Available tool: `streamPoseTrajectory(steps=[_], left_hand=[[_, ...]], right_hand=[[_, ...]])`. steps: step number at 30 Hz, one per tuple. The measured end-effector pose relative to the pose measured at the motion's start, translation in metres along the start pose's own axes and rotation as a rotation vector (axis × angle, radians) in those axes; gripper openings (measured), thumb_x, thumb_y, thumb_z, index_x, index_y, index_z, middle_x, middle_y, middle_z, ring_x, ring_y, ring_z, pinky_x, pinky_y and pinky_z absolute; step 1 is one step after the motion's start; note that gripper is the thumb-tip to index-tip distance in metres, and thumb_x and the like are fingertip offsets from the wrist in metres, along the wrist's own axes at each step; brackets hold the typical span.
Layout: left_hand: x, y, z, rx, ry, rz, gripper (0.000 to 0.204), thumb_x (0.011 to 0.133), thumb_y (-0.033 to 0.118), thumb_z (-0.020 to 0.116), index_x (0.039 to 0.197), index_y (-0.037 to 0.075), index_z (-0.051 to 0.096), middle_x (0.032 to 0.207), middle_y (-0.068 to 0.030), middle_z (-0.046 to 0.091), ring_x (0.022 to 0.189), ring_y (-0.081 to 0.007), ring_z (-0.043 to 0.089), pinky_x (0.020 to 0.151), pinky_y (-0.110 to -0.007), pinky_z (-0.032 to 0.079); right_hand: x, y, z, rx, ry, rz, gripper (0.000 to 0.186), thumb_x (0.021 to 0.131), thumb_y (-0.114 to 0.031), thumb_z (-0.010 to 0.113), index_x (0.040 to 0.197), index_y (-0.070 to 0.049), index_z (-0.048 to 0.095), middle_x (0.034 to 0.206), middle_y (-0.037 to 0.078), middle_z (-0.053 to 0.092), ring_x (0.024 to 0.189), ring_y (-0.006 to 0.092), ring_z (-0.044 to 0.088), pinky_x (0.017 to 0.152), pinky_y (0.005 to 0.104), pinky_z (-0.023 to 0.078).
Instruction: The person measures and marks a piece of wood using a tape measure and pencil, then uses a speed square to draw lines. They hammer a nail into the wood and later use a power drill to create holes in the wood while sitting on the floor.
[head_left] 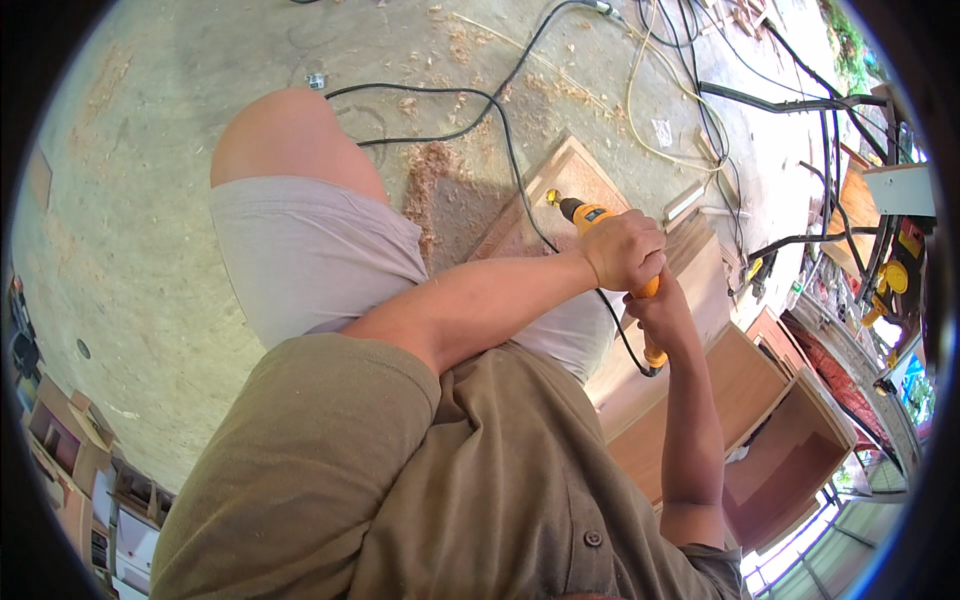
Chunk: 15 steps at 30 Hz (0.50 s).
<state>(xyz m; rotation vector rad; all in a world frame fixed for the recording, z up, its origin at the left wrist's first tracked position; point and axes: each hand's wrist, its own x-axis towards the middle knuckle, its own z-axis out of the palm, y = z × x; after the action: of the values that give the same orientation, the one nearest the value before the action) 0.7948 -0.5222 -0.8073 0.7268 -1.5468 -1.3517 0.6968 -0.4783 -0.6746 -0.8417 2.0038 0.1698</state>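
A yellow-and-black corded power drill (594,214) points away from me over a framed wooden panel (572,160). The round yellow bit (553,198) in its chuck meets the panel near the left edge; how deep it sits cannot be told. My left hand (622,250) is closed over the top of the drill body. Just behind and below it, my right hand (662,308) wraps round the handle, its fingers partly hidden. The black cord (632,352) leaves the handle's lower end and passes under my left forearm.
Wood shavings (430,190) lie left of the panel on the concrete floor (150,280). A black cable (505,125) loops across the floor. Wooden boxes (790,465) stand to my right, with a black metal frame (800,100) and another yellow tool (890,280) beyond.
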Motion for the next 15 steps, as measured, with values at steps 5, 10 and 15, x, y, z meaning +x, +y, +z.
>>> streamPoseTrajectory(steps=[5, 10, 15], left_hand=[[0.005, 0.017, 0.006, -0.029, -0.003, 0.02, 0.017, 0.081, 0.021, 0.064, 0.071, 0.007, 0.064, 0.078, -0.0113, 0.064, 0.08, -0.0345, 0.063, 0.072, -0.045, 0.054], [0.011, 0.036, 0.012, -0.027, -0.078, 0.068, 0.017, 0.081, 0.022, 0.065, 0.07, 0.009, 0.063, 0.078, -0.0094, 0.064, 0.078, -0.0326, 0.064, 0.071, -0.044, 0.054], [0.011, 0.039, 0.016, -0.029, -0.118, 0.126, 0.016, 0.081, 0.022, 0.065, 0.072, 0.01, 0.064, 0.078, -0.008, 0.065, 0.078, -0.0317, 0.064, 0.071, -0.043, 0.054]], right_hand=[[-0.016, -0.002, -0.008, 0.044, 0.006, 0.078, 0.048, 0.077, 0.002, 0.068, 0.123, -0.004, 0.055, 0.097, 0.008, 0.067, 0.083, 0.0183, 0.066, 0.074, 0.0338, 0.054], [-0.038, 0.001, -0.008, 0.171, 0.061, 0.099, 0.038, 0.074, 0.001, 0.067, 0.11, -0.005, 0.058, 0.092, 0.004, 0.066, 0.077, 0.0141, 0.063, 0.064, 0.0307, 0.054], [-0.048, 0.008, -0.004, 0.232, 0.11, 0.104, 0.037, 0.073, 0.001, 0.067, 0.109, -0.004, 0.059, 0.092, 0.004, 0.066, 0.076, 0.0142, 0.064, 0.064, 0.0302, 0.054]])
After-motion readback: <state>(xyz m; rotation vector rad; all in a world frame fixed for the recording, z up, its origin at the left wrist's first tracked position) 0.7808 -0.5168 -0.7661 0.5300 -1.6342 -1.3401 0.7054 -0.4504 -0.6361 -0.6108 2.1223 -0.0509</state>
